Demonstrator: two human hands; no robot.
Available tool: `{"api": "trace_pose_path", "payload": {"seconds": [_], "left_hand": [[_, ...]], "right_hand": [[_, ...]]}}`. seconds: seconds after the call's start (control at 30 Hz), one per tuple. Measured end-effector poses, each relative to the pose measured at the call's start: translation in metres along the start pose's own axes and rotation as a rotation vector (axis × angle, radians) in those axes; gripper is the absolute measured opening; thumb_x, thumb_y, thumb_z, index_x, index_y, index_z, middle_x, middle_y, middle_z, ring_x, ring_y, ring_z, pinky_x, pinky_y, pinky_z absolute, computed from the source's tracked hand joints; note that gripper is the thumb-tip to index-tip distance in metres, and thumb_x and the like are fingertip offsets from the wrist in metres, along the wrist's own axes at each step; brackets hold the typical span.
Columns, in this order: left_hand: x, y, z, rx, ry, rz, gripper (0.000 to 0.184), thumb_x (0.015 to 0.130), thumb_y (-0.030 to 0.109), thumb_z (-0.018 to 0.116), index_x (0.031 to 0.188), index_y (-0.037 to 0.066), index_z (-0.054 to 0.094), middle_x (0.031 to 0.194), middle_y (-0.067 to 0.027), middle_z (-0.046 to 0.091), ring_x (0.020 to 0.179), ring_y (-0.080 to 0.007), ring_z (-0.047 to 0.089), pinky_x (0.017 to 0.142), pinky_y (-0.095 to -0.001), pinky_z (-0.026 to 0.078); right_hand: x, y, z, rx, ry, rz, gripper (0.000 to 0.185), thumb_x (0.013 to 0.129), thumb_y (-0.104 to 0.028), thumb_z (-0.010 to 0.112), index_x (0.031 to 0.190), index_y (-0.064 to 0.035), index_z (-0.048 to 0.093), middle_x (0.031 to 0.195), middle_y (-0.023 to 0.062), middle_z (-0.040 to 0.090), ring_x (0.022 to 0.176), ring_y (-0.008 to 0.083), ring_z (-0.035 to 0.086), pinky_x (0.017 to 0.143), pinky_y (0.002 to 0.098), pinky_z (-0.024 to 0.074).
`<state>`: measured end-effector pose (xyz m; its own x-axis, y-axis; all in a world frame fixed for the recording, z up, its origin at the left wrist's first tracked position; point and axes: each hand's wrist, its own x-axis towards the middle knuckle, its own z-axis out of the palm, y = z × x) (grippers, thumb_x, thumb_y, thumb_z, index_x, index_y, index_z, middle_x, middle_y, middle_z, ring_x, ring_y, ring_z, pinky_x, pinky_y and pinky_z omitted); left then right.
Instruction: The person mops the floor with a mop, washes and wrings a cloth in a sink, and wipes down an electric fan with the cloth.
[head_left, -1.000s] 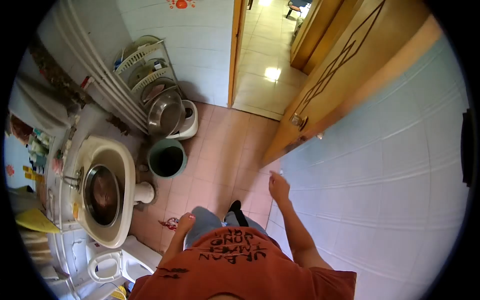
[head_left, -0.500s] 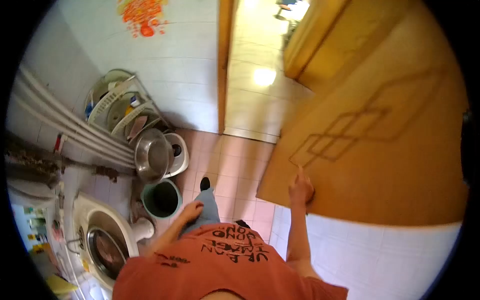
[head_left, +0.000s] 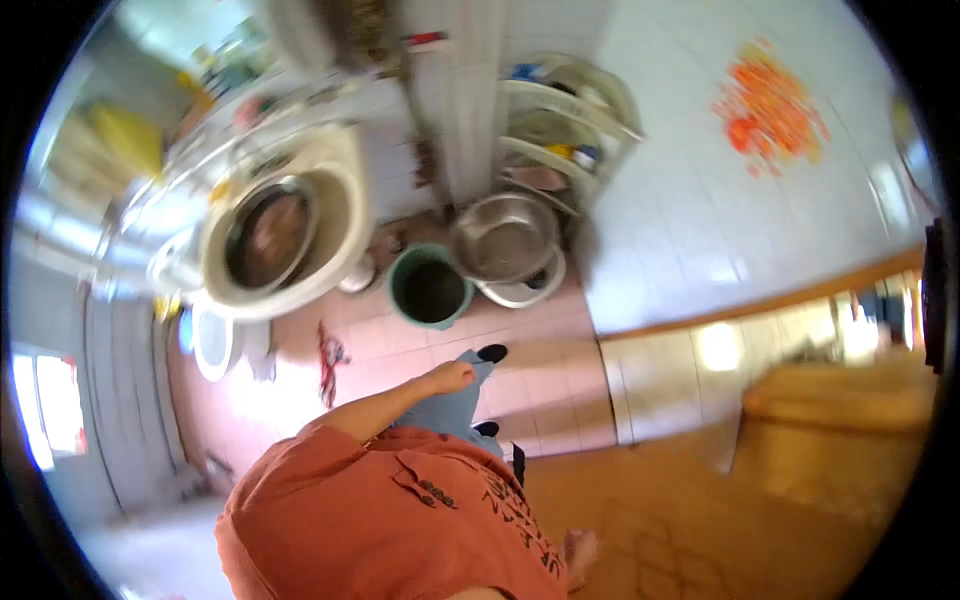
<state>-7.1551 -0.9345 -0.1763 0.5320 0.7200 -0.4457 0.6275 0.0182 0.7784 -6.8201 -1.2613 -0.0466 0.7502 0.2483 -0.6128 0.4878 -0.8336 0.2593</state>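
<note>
Swung round since the last look: the brown door (head_left: 620,500) now spreads over the near right.
It lies just right of the right hand (head_left: 580,553), whose grip I can't tell. Left hand (head_left: 450,377), farther off, is curled, looking bare. Green bucket (head_left: 428,319), metal bowl (head_left: 503,235), sink (head_left: 345,215): far, leftward.

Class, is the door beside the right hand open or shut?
Open: between the door and the wall, pale floor shows beyond.
</note>
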Motion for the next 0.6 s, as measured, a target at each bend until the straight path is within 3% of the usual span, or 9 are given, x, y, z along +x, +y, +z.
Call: {"api": "trace_pose_path", "payload": {"seconds": [0.13,0.2,0.27,0.37,0.4,0.43,0.47,0.5,0.6], "left_hand": [[-0.094,-0.068,-0.002,-0.044,0.283,-0.242,0.023,0.082,0.022,0.055,0.093,0.008,0.067,0.093,-0.0164,0.069,0.090,-0.0348,0.065,0.080,-0.0430,0.051],[-0.129,-0.092,-0.010,0.019,0.381,-0.371,0.023,0.081,0.022,0.055,0.092,0.007,0.067,0.091,-0.0165,0.069,0.087,-0.0349,0.066,0.078,-0.0427,0.052],[-0.185,-0.133,-0.058,-0.329,0.510,-0.470,0.021,0.080,0.018,0.056,0.090,0.003,0.067,0.089,-0.0209,0.067,0.084,-0.0342,0.066,0.074,-0.0398,0.052],[-0.203,-0.157,-0.104,-0.233,0.926,-0.275,0.031,0.082,0.006,0.053,0.113,0.005,0.059,0.088,-0.0197,0.065,0.078,-0.0307,0.064,0.069,-0.0385,0.051],[-0.198,-0.186,-0.152,-0.274,1.274,-0.164,0.037,0.082,0.002,0.053,0.119,0.005,0.054,0.093,-0.0158,0.062,0.077,-0.0279,0.062,0.067,-0.0358,0.051],[-0.195,-0.214,-0.146,-0.451,1.241,-0.104,0.042,0.082,-0.001,0.053,0.124,0.006,0.049,0.095,-0.0132,0.060,0.075,-0.0244,0.059,0.067,-0.0334,0.050],[-0.209,-0.175,-0.182,-0.243,1.263,-0.176,0.045,0.081,-0.003,0.053,0.125,0.006,0.049,0.098,-0.0139,0.059,0.076,-0.0238,0.058,0.068,-0.0347,0.050],[-0.221,-0.192,-0.262,-0.222,1.371,-0.100,0.053,0.080,-0.008,0.055,0.130,0.008,0.047,0.102,-0.0105,0.056,0.070,-0.0136,0.055,0.063,-0.0278,0.049],[-0.210,-0.234,-0.332,-0.184,1.323,-0.112,0.057,0.081,0.002,0.061,0.135,0.010,0.045,0.110,-0.0159,0.053,0.084,-0.0237,0.060,0.071,-0.0331,0.051]], "right_hand": [[0.047,-0.081,-0.033,0.072,0.125,-0.539,0.028,0.084,-0.023,0.056,0.089,0.0025,0.068,0.092,0.0247,0.066,0.086,0.0398,0.063,0.079,0.0452,0.0505],[0.040,-0.112,-0.052,0.079,0.155,-0.730,0.027,0.081,-0.026,0.065,0.092,-0.0014,0.064,0.090,0.0204,0.066,0.084,0.0383,0.063,0.073,0.0491,0.0494],[-0.019,-0.192,-0.058,-0.137,0.273,-0.913,0.027,0.082,-0.023,0.064,0.099,-0.0028,0.063,0.095,0.0191,0.066,0.087,0.0372,0.063,0.075,0.0479,0.0489],[-0.031,-0.259,-0.056,-0.111,0.328,-1.142,0.030,0.082,-0.020,0.063,0.107,-0.0051,0.062,0.099,0.0178,0.066,0.090,0.0366,0.063,0.077,0.0472,0.0483],[-0.070,-0.303,-0.066,-0.124,0.339,-1.232,0.032,0.082,-0.020,0.061,0.111,-0.0054,0.061,0.096,0.0182,0.066,0.087,0.0373,0.063,0.076,0.0472,0.0492],[-0.081,-0.310,-0.062,-0.103,0.321,-1.326,0.035,0.083,-0.020,0.058,0.115,-0.0057,0.060,0.093,0.0186,0.066,0.085,0.0380,0.063,0.075,0.0472,0.0501],[-0.084,-0.325,-0.056,-0.096,0.332,-1.336,0.035,0.083,-0.020,0.058,0.115,-0.0057,0.060,0.093,0.0186,0.066,0.085,0.0380,0.063,0.075,0.0472,0.0501],[-0.137,-0.378,-0.050,-0.136,0.277,-1.315,0.035,0.084,-0.021,0.059,0.116,-0.0076,0.060,0.099,0.0185,0.066,0.090,0.0378,0.063,0.078,0.0475,0.0493],[-0.158,-0.420,0.000,-0.136,0.171,-1.295,0.035,0.084,-0.021,0.058,0.116,-0.0076,0.061,0.101,0.0181,0.066,0.091,0.0369,0.063,0.079,0.0460,0.0496]]}}
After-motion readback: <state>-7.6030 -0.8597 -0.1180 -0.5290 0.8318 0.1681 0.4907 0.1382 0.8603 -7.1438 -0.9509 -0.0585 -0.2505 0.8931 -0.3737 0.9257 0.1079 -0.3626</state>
